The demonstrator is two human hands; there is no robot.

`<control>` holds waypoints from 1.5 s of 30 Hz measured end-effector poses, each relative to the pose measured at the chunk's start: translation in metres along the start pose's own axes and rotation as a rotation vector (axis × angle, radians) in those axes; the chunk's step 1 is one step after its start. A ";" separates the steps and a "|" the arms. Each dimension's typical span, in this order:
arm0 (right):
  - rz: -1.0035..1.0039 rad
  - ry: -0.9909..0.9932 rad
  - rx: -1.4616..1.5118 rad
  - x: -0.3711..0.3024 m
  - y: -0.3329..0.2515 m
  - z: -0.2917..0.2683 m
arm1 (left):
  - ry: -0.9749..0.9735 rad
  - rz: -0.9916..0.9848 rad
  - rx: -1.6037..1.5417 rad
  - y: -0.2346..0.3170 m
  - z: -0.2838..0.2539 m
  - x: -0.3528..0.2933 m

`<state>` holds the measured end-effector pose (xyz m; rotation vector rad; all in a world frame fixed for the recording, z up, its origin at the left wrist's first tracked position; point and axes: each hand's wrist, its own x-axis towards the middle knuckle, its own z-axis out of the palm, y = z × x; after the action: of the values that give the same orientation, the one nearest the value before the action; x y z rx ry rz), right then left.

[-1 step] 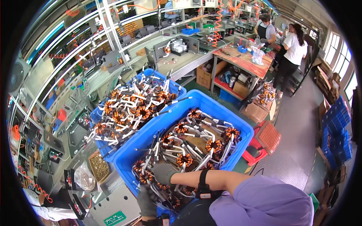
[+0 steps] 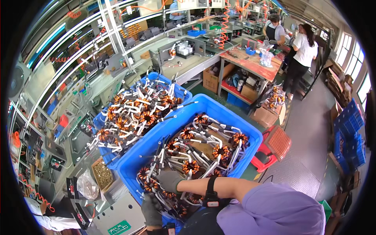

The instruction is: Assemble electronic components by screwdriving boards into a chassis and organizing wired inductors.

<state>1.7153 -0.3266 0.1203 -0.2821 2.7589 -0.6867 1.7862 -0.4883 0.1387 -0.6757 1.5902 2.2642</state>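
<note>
Gloved hands [image 2: 169, 181] are at coils [image 2: 190, 167] in a blue bin [image 2: 213, 105].

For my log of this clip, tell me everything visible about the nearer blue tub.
The nearer blue tub looks like smooth plastic: open-topped, rounded corners, broad rim. It sits upright, set diagonally in the view. Copper-wound ring coils with white and black leads lie inside, around a brown sheet. The gloved right hand reaches in at its near-left end; the gloved left hand is by the rim there, contact unclear. Another filled blue tub stands close along its left side.
</note>
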 end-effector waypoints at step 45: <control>-0.278 -0.030 0.395 -0.102 0.035 -0.070 | -0.162 0.560 0.521 0.034 0.069 -0.027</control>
<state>1.7844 -0.2406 0.1855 -0.5845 2.5041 -1.2612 1.7786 -0.4343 0.1996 0.1010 2.3607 1.9975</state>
